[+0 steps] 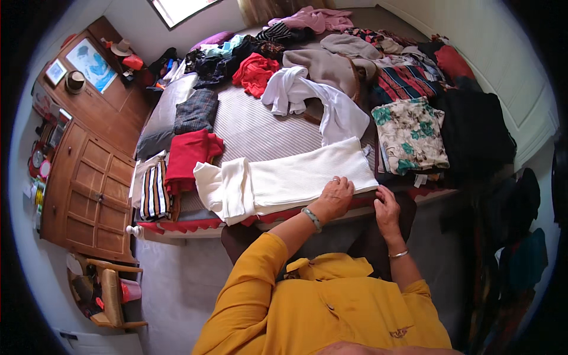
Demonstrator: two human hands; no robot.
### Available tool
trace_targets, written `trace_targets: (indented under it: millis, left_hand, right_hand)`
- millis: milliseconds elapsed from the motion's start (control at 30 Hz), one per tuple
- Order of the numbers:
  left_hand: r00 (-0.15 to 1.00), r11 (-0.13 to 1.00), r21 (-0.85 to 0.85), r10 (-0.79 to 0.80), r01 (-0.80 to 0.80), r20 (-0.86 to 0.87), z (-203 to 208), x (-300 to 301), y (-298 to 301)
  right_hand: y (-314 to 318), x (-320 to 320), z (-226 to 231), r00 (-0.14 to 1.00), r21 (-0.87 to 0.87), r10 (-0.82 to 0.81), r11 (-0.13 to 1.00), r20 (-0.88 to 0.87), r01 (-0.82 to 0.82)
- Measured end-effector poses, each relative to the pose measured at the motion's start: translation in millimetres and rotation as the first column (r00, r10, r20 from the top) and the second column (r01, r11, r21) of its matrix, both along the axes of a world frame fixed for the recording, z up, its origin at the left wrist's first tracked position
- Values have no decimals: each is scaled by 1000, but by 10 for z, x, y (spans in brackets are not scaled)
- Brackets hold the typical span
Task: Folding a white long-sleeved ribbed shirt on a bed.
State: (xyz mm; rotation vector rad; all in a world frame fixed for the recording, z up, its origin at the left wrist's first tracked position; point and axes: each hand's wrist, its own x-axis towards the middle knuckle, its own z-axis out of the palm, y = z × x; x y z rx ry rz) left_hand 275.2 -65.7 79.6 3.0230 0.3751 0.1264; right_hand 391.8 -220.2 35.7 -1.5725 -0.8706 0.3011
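Observation:
A white ribbed top (302,177) lies folded lengthwise along the near edge of the bed, its left end doubled over in a thicker layer. My left hand (335,196), with a bangle on the wrist, rests on the fabric near its right end, fingers laid out over it. At the near right corner of the top, my right hand (387,208) has its fingertips closed on the hem; the exact grip is partly hidden. Just beyond the top lies a crumpled white garment (340,112). To the right sits a folded floral garment (410,136).
Folded clothes, among them a red garment (189,157) and a striped one (155,192), are stacked on the bed's left. Heaped loose clothes (255,74) cover its far side. A black folded pile (476,130) stands at the right. A wooden cabinet (97,189) and chair (112,296) are on the left.

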Motion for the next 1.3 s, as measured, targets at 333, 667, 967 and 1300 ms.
trace_targets:
  millis: [333,667,967,1300]
  left_hand:
    - [990,966,-240,119,-99,71,154,106,139]
    - [995,993,-81,85,-88,-48,105,273,30]
    - [765,809,-514,515,-285,386,228,236,374]
    - [-21,-186,-839,973,511,-229,-215,-1071,505]
  right_hand:
    - [-13,-13,144,916,179,41,983,-400,35]
    - [-27,-34,121,882,202,61,978,-468,40]
    - [-71,-44,86,925,149,67,989,-374,-12]
    - [7,-69,100,961,31,104,995,-257,-99]
